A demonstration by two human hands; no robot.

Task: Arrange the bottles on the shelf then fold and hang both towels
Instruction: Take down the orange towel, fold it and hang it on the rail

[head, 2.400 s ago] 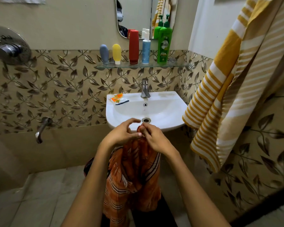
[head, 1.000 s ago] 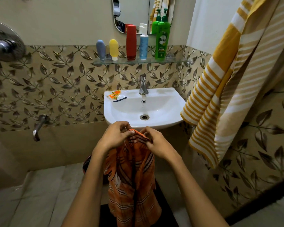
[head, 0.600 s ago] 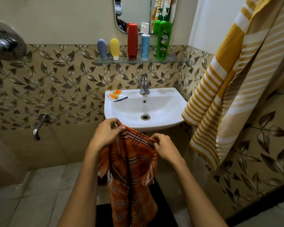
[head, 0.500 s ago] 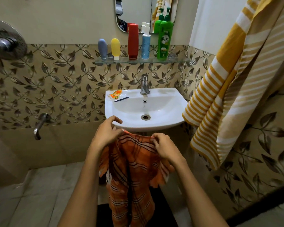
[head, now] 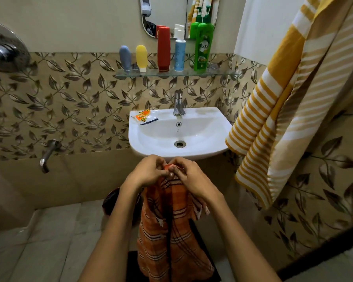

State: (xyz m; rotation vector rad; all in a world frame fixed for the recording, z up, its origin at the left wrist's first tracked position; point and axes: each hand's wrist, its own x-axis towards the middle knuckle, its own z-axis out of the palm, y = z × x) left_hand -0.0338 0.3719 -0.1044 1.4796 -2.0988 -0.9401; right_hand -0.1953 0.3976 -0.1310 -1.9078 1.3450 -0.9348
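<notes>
An orange checked towel (head: pixel 167 224) hangs lengthwise in front of me, below the sink. My left hand (head: pixel 146 173) and my right hand (head: pixel 189 176) pinch its top edge together, fingertips touching. A yellow-and-white striped towel (head: pixel 283 102) hangs on the right wall. On the glass shelf (head: pixel 218 72) stand several bottles in a row: a grey tube (head: pixel 125 58), a yellow tube (head: pixel 141 57), a red bottle (head: pixel 163 48), a blue-and-white bottle (head: pixel 179 52) and a green pump bottle (head: pixel 203 43).
A white sink (head: pixel 212 127) with a tap (head: pixel 178 102) juts out just beyond my hands; an orange sachet (head: pixel 143 115) lies on its left rim. A wall spout (head: pixel 48 154) is at the left. A dark bucket (head: pixel 112 200) and dark mat (head: pixel 130 267) are on the floor.
My hands, spread apart along the towel's top edge half a second ago, have come together, bringing the two held parts of the edge to meet. The towel now hangs narrower.
</notes>
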